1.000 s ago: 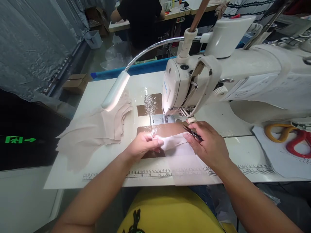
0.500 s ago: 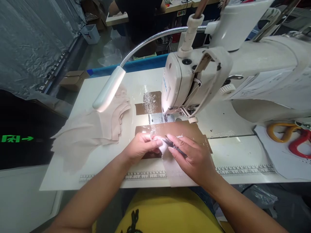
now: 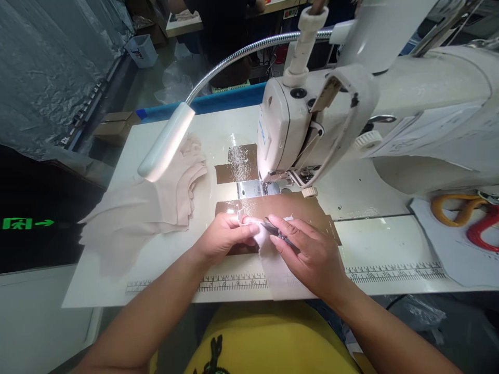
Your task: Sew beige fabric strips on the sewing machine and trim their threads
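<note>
My left hand (image 3: 224, 236) pinches the edge of a pale fabric piece (image 3: 273, 265) between thumb and fingers. A narrow loop of the fabric stands up above those fingertips. Closed around small dark thread snips (image 3: 286, 240), my right hand (image 3: 307, 249) holds their tips against the fabric edge, close to the left thumb. The rest of the piece hangs down beneath my right hand, over the table's front edge. Both hands are in front of the sewing machine (image 3: 280, 130), above brown tape (image 3: 284, 205) on the table. Whether the blades are closed cannot be seen.
A stack of pale fabric pieces (image 3: 156, 200) lies at left under a lamp (image 3: 167, 140) on a bendable arm. A ruler strip (image 3: 230, 283) runs along the front edge. Orange-handled scissors (image 3: 454, 210) and red-handled ones (image 3: 483, 231) rest at right. Another person (image 3: 218, 31) sits beyond the table.
The camera view has shifted slightly. Both hands keep nearly the same pose, with the snips still at the fabric edge; the small fabric loop has moved a little to the left.
</note>
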